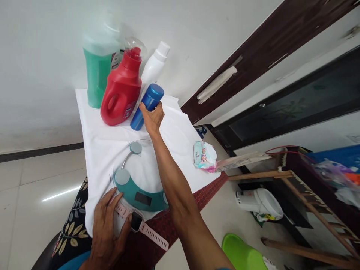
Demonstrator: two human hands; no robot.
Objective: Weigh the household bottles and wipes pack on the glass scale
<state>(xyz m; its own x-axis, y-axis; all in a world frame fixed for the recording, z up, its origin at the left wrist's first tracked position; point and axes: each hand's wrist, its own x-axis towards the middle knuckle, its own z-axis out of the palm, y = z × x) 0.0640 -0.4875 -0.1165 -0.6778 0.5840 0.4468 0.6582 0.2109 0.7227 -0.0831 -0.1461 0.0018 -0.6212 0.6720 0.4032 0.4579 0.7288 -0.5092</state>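
My right hand [152, 117] is wrapped round a blue flask [146, 106] with a shiny blue lid. The flask stands tilted in view on the white cloth, beside a red detergent bottle [121, 90]. Near the front edge lies a round glass kitchen scale [140, 172] with a teal band and a dark display. My left hand [108, 225] is at the scale's front left edge. Between its thumb and fingers is a smartwatch [137, 222] with a pale pink strap, held by the strap and case. Part of the strap is hidden under the fingers.
Behind the flask stand a white bottle [154, 63] and a large jug of green liquid [97, 71], against the wall. A wet-wipes pack [204, 155] lies at the right end of the white cloth [180, 131]. A green tub [239, 253] and a white bucket [263, 204] are on the floor.
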